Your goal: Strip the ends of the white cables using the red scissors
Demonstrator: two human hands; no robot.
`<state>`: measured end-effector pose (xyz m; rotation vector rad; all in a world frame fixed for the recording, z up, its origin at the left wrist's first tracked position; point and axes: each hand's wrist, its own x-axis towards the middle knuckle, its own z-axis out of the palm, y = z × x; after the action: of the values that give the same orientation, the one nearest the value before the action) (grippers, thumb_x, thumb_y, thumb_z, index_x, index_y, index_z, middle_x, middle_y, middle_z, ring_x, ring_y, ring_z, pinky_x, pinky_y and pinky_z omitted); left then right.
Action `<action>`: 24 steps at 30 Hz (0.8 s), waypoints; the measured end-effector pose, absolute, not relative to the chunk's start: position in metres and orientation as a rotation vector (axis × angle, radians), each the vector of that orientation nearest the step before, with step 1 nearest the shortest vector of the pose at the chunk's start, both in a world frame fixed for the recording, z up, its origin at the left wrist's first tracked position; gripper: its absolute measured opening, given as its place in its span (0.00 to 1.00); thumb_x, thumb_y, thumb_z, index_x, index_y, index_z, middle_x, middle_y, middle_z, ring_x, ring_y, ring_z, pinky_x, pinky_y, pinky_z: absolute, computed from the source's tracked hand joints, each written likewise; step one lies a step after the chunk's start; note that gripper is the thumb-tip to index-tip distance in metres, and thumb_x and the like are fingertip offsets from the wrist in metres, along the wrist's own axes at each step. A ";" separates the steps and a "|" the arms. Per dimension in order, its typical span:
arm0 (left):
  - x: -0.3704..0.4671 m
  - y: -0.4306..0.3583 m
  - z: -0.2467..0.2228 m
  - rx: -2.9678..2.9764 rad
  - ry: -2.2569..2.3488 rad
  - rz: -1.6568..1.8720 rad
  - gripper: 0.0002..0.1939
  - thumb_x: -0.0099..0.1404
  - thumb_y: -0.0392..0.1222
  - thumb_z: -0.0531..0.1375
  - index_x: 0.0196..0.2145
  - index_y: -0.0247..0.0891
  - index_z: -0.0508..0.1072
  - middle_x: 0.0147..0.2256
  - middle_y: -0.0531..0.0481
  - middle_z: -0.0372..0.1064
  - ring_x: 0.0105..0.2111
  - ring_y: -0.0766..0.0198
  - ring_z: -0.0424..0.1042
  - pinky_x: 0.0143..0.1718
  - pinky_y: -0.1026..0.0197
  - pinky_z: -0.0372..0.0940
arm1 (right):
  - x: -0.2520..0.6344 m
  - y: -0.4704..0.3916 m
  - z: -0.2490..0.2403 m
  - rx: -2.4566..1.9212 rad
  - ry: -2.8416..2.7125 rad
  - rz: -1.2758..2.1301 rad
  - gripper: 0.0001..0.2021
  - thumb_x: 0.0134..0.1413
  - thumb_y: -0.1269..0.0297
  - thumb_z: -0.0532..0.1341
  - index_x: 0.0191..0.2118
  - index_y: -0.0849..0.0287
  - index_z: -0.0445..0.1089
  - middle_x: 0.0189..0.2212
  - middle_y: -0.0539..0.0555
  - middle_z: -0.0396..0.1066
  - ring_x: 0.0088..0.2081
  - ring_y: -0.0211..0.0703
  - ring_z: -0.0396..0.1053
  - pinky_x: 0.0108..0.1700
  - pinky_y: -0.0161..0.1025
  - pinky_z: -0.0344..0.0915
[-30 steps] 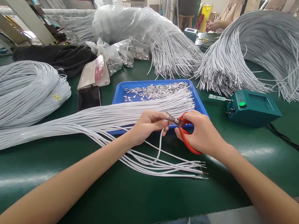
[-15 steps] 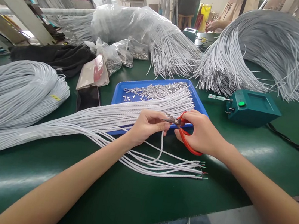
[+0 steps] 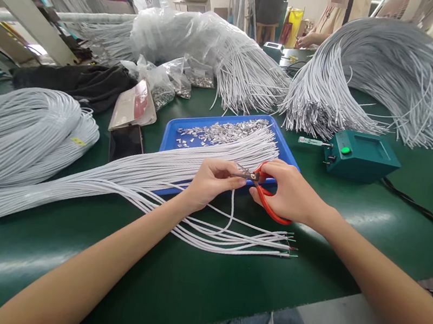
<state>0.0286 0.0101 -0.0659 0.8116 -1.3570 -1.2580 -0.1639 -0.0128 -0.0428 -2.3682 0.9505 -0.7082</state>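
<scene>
My left hand pinches a white cable near its end, over the front of a blue tray. The cable curves down below the fingers. My right hand is closed round the orange handles of a pair of scissors. The blades lie against my left fingertips, and the cable's tip there is too small to make out. Behind my hands, a bundle of white cables crosses the tray beside small metal pieces. Several cables with bared wire ends lie on the green table in front.
A teal box-shaped device with a green button stands at the right, its black cord trailing away. Coiled cables and a phone lie left. Large cable bundles fill the back. Another person's hand shows beyond.
My hands and the scissors keep nearly the same pose at the cable end. The whole view has shifted slightly.
</scene>
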 end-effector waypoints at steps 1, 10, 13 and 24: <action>0.029 0.010 -0.066 0.815 -1.359 -1.256 0.04 0.51 0.36 0.70 0.23 0.36 0.79 0.24 0.50 0.72 0.26 0.69 0.68 0.30 0.67 0.64 | -0.164 -0.013 -0.043 -2.364 0.952 -0.710 0.07 0.48 0.64 0.63 0.27 0.60 0.64 0.28 0.53 0.69 0.35 0.44 0.64 0.36 0.39 0.58; 0.027 0.013 -0.061 0.807 -1.383 -1.282 0.05 0.52 0.38 0.70 0.25 0.34 0.78 0.23 0.50 0.69 0.23 0.70 0.65 0.26 0.68 0.62 | -0.164 -0.013 -0.041 -2.305 0.927 -0.724 0.07 0.45 0.66 0.63 0.25 0.60 0.64 0.25 0.51 0.67 0.32 0.41 0.62 0.35 0.36 0.56; 0.028 0.014 -0.055 0.848 -1.339 -1.276 0.07 0.53 0.40 0.69 0.23 0.34 0.77 0.22 0.52 0.68 0.22 0.71 0.63 0.22 0.69 0.60 | -0.166 -0.019 -0.040 -2.294 0.951 -0.738 0.06 0.46 0.67 0.61 0.24 0.60 0.64 0.24 0.50 0.66 0.30 0.39 0.61 0.33 0.36 0.55; 0.030 0.047 0.017 0.823 -1.470 -0.900 0.07 0.55 0.41 0.67 0.24 0.35 0.77 0.20 0.51 0.66 0.19 0.71 0.59 0.20 0.67 0.56 | -0.145 -0.005 -0.012 -1.511 0.828 -1.293 0.10 0.42 0.59 0.65 0.25 0.58 0.64 0.23 0.49 0.66 0.25 0.37 0.61 0.28 0.36 0.60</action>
<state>0.0295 0.0475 0.0170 0.8228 -1.4698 -0.9004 -0.1455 -0.0051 -0.0125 -1.5108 0.8279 -1.2926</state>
